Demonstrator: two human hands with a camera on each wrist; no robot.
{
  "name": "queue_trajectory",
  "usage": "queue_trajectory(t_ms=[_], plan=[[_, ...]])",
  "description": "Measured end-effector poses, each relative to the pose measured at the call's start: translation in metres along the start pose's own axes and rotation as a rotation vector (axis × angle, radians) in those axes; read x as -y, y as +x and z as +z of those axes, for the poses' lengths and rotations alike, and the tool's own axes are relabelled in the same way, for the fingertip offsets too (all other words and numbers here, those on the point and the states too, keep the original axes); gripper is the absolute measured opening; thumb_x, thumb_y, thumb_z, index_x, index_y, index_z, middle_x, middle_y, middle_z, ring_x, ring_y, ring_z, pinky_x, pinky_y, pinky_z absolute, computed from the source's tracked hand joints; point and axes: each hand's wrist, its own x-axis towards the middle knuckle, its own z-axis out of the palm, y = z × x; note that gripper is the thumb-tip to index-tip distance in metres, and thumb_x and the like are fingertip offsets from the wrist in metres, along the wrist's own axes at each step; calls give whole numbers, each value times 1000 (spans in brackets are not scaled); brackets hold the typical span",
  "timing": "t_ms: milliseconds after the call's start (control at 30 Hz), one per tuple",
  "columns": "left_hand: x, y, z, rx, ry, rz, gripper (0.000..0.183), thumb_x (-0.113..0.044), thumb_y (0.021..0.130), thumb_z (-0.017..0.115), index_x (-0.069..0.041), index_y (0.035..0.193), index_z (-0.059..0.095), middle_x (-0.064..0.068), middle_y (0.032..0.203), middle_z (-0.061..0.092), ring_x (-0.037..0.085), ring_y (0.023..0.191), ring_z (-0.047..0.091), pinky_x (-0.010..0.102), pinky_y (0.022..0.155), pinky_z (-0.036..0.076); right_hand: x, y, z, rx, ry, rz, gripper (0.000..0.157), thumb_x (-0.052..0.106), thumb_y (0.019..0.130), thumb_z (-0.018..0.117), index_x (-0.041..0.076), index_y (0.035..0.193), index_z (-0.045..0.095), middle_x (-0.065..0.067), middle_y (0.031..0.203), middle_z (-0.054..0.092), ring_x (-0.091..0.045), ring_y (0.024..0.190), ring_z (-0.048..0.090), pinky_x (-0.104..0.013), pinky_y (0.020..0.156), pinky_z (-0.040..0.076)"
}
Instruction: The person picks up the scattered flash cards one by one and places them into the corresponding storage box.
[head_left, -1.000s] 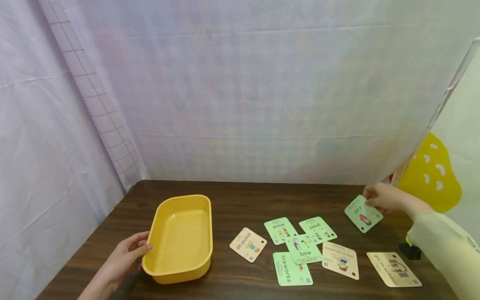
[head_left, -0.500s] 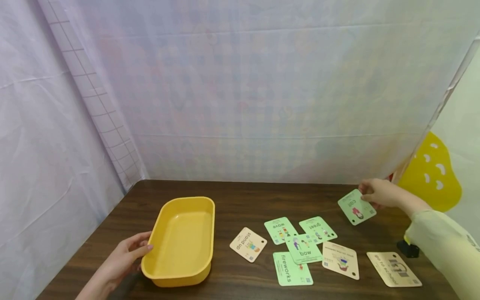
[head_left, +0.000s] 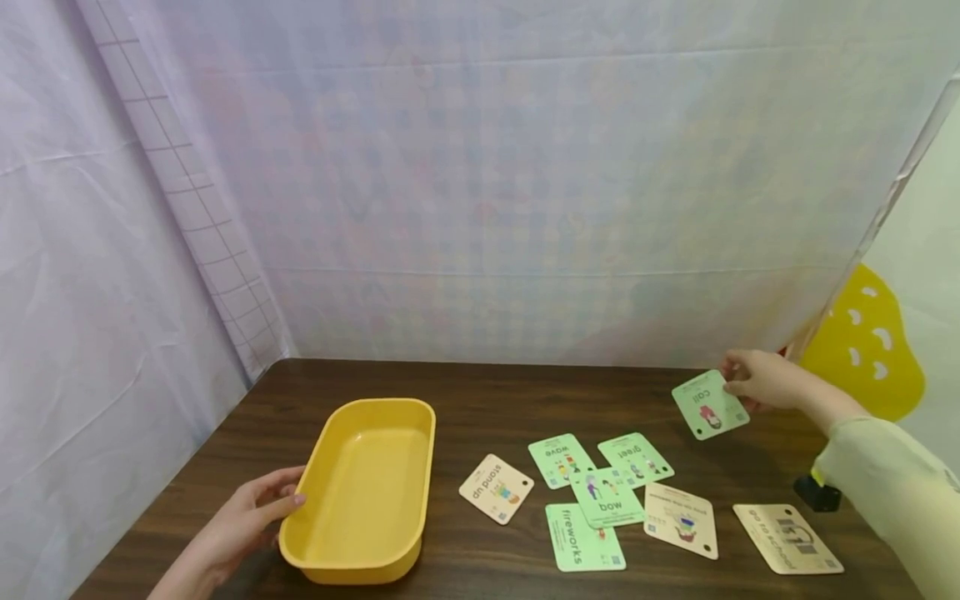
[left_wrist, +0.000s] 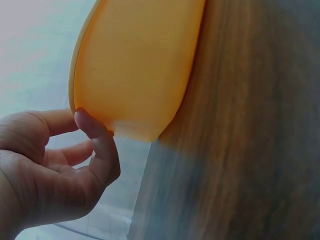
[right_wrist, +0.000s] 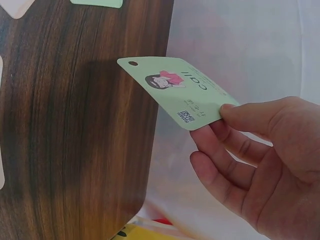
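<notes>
Head view takes in a white curtain [head_left: 480, 183] behind a brown table [head_left: 480, 408]; a pale green sleeve [head_left: 885, 492] covers part of the table's right side, with a yellow shape [head_left: 862, 354], white-spotted, beyond it; the tray [head_left: 367, 500] is at the table's left, its rim pinched between thumb and fingers of the left hand [head_left: 247, 521]; the right hand [head_left: 765, 382], far right, pinches the call card [head_left: 708, 408] above the table, tilted, marked "call", its QR code [right_wrist: 186, 116] clear and its finer print illegible; between tray and sleeve lie "go to school" [head_left: 787, 540], a beige card [head_left: 681, 521] with lettering too small to trust, "fireworks" [head_left: 585, 546], "wave" [head_left: 555, 458], "greet" [head_left: 633, 458], "stand up" [head_left: 497, 490] by itself nearest the tray, and "bow" [head_left: 609, 500], which partly covers "fireworks", "wave" and "greet"; a small black object [head_left: 817, 493] sits beside the sleeve.
</notes>
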Motion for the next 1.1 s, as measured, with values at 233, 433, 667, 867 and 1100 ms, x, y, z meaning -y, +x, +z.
queue_trajectory(t_ms=[233, 433, 667, 867, 1100], plan=[[0, -2, 0, 11, -2, -19, 70, -25, 102, 54, 11, 151, 21, 7, 116, 55, 14, 98, 60, 33, 73, 56, 5, 5, 1, -70, -11, -14, 21, 9, 93, 60, -6, 105, 53, -12, 84, 69, -16, 63, 61, -30, 52, 52], [-1, -2, 1, 14, -7, -24, 70, -25, 101, 55, 10, 151, 22, 12, 123, 56, 15, 107, 60, 39, 81, 57, 14, 8, -1, -138, -4, -9, 19, 9, 92, 61, -5, 102, 52, -16, 85, 69, -16, 64, 62, -29, 52, 54], [-1, -1, 2, 13, -7, -19, 69, -24, 101, 55, 11, 151, 22, 13, 121, 54, 16, 106, 60, 39, 80, 57, 25, 12, -3, -157, 73, 15, 22, 11, 95, 61, -7, 105, 52, -26, 94, 68, -19, 67, 67, -33, 57, 57], [0, 0, 2, 6, -7, -24, 70, -24, 101, 55, 11, 151, 22, 14, 121, 53, 16, 105, 60, 38, 80, 57, 41, 16, 1, -188, 175, 19, 25, 14, 96, 60, -6, 107, 53, -28, 99, 68, -18, 69, 68, -33, 60, 58], [0, -1, 3, -3, -10, -26, 69, -24, 101, 55, 11, 151, 22, 14, 122, 53, 16, 106, 60, 38, 81, 56, 68, 25, 8, -183, 338, 25, 32, 16, 98, 58, -9, 118, 50, -30, 107, 66, -15, 72, 67, -28, 62, 58]])
